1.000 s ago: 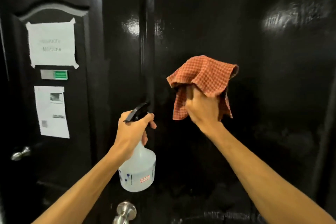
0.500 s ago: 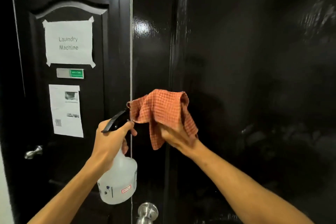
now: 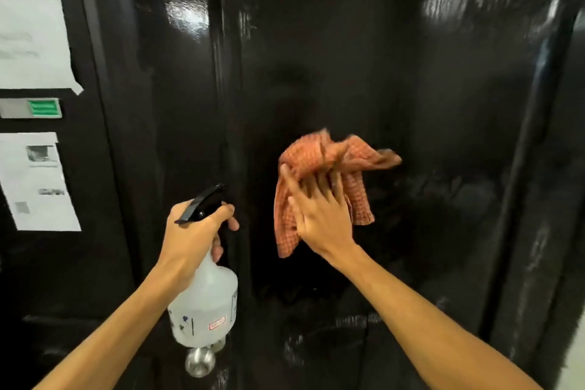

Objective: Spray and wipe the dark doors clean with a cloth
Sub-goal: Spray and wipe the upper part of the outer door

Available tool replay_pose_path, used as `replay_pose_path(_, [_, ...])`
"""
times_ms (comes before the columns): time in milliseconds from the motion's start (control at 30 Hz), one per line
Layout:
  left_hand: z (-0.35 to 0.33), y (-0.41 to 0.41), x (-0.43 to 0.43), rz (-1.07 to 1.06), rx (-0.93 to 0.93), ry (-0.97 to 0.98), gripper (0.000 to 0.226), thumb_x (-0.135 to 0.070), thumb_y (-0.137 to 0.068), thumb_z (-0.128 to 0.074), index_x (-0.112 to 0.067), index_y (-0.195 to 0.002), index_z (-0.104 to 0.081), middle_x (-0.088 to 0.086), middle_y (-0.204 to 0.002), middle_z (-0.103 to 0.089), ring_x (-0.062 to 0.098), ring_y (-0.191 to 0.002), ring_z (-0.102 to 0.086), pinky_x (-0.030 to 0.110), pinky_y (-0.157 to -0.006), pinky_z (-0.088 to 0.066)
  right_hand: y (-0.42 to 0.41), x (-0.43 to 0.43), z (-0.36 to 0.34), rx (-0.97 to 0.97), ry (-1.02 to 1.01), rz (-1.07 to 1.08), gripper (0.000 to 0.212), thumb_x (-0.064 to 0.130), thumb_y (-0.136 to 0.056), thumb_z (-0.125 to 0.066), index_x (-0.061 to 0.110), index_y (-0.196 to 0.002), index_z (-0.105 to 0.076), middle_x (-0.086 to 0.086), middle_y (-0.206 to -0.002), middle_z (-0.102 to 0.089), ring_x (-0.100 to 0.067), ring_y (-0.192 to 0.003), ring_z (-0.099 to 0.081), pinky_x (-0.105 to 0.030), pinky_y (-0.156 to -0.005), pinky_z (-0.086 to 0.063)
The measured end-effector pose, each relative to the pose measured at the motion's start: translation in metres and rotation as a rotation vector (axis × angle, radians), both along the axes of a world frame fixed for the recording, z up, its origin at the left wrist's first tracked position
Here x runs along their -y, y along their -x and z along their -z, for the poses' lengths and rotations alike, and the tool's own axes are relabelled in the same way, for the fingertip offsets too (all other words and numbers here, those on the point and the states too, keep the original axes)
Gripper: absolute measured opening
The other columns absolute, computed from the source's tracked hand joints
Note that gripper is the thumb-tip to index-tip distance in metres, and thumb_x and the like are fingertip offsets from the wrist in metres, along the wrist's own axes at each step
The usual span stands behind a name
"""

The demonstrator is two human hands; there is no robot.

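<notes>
Orange checked cloth (image 3: 316, 155) lies on the glossy black door (image 3: 348, 57), pressed by right hand (image 3: 319, 218), fingers spread nearly straight. At 8 o'clock from it, left hand (image 3: 190, 237), fingers curled round spray bottle (image 3: 205, 310) neck.

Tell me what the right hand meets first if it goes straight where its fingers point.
The cloth, pressed under the right hand; right behind it, likely touching, the door.

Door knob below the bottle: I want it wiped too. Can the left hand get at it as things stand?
Probably not: the left hand grips the spray bottle, whose base hides the top of the door knob, so that hand is occupied and blocked.
</notes>
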State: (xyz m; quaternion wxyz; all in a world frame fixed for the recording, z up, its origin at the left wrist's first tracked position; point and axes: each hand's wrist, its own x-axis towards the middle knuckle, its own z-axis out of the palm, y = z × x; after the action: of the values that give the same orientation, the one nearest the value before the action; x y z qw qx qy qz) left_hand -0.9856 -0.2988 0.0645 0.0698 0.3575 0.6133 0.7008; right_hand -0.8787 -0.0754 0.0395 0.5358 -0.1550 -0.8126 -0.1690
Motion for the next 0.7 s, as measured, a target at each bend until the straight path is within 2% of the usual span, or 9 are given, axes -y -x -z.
replay_pose_path(100, [0.008, -0.021, -0.030, 0.050, 0.028, 0.026, 0.011, -0.010, -0.099, -0.068, 0.001, -0.100, -0.069, 0.022, -0.084, -0.074, 0.023, -0.037, -0.045, 0.030, -0.043, -0.039, -0.050, -0.055, 0.014, -0.212, 0.190, 0.049, 0.030, 0.023, -0.091, -0.054, 0.009, -0.111, -0.070, -0.018, -0.112, -0.069, -0.043, -0.105, -0.064, -0.048, -0.100, -0.039])
replay_pose_path(167, [0.012, -0.036, -0.052, 0.074, 0.030, 0.046, 0.009, -0.010, -0.099, -0.068, -0.001, -0.098, -0.070, 0.021, -0.083, -0.074, 0.023, -0.037, -0.044, 0.030, -0.044, -0.039, -0.074, -0.067, 0.017, -0.390, 0.417, 0.184, 0.039, 0.024, -0.101, -0.051, 0.011, -0.137, -0.055, -0.025, -0.135, -0.057, -0.046, -0.125, -0.050, -0.054, -0.105, -0.036])
replay_pose_path(233, [0.015, -0.054, -0.078, 0.103, 0.026, 0.069, 0.009, -0.010, -0.099, -0.068, -0.002, -0.097, -0.071, 0.020, -0.082, -0.074, 0.024, -0.037, -0.043, 0.030, -0.044, -0.038, -0.088, -0.072, 0.031, -0.185, 0.245, 0.230, 0.047, 0.030, -0.105, -0.047, 0.017, -0.150, -0.046, -0.020, -0.137, -0.054, -0.042, -0.128, -0.045, -0.055, -0.107, -0.036])
replay_pose_path(300, [0.018, -0.074, -0.104, 0.145, 0.028, 0.078, 0.010, -0.010, -0.099, -0.068, -0.002, -0.097, -0.071, 0.020, -0.082, -0.074, 0.024, -0.036, -0.043, 0.031, -0.045, -0.038, -0.113, -0.097, 0.043, -0.110, 0.128, 0.153, 0.035, 0.030, -0.103, -0.046, 0.011, -0.120, -0.070, -0.016, -0.111, -0.068, -0.042, -0.106, -0.062, -0.052, -0.093, -0.046])
replay_pose_path(367, [0.020, -0.095, -0.131, 0.193, 0.043, 0.084, 0.011, -0.010, -0.099, -0.068, -0.001, -0.096, -0.070, 0.021, -0.081, -0.074, 0.025, -0.037, -0.042, 0.030, -0.044, -0.036, -0.143, -0.129, 0.036, -0.323, 0.330, 0.153, 0.032, 0.024, -0.100, -0.048, 0.003, -0.100, -0.073, -0.022, -0.099, -0.071, -0.046, -0.092, -0.067, -0.050, -0.083, -0.052])
replay_pose_path(433, [0.024, -0.118, -0.161, 0.229, 0.053, 0.108, 0.014, -0.011, -0.099, -0.068, 0.002, -0.092, -0.069, 0.023, -0.077, -0.072, 0.025, -0.035, -0.042, 0.028, -0.043, -0.035, -0.166, -0.146, 0.034, -0.439, 0.482, 0.242, 0.043, 0.028, -0.102, -0.045, 0.003, -0.134, -0.060, -0.025, -0.132, -0.061, -0.046, -0.122, -0.056, -0.050, -0.109, -0.039])
replay_pose_path(500, [0.030, -0.142, -0.194, 0.224, 0.053, 0.136, 0.022, -0.010, -0.098, -0.069, 0.006, -0.082, -0.066, 0.022, -0.068, -0.067, 0.024, -0.032, -0.042, 0.029, -0.040, -0.033, -0.184, -0.151, 0.043, -0.253, 0.365, 0.278, 0.054, 0.032, -0.106, -0.041, 0.015, -0.156, -0.035, -0.022, -0.146, -0.049, -0.045, -0.135, -0.043, -0.048, -0.118, -0.025])
replay_pose_path(600, [0.038, -0.172, -0.231, 0.242, 0.055, 0.169, 0.026, -0.012, -0.097, -0.069, 0.010, -0.084, -0.065, 0.018, -0.067, -0.070, 0.025, -0.033, -0.043, 0.028, -0.039, -0.034, -0.211, -0.164, 0.055, -0.312, 0.377, 0.188, 0.044, 0.033, -0.106, -0.040, 0.012, -0.144, -0.048, -0.025, -0.130, -0.060, -0.049, -0.122, -0.054, -0.047, -0.105, -0.039])
replay_pose_path(700, [0.044, -0.185, -0.243, 0.264, 0.065, 0.156, 0.016, -0.013, -0.098, -0.070, 0.002, -0.094, -0.069, 0.017, -0.076, -0.074, 0.024, -0.033, -0.043, 0.027, -0.038, -0.035, -0.209, -0.162, 0.060, -0.343, 0.593, 0.101, 0.045, 0.019, -0.104, -0.041, -0.008, -0.138, -0.053, -0.035, -0.138, -0.052, -0.050, -0.128, -0.048, -0.025, -0.102, -0.039])
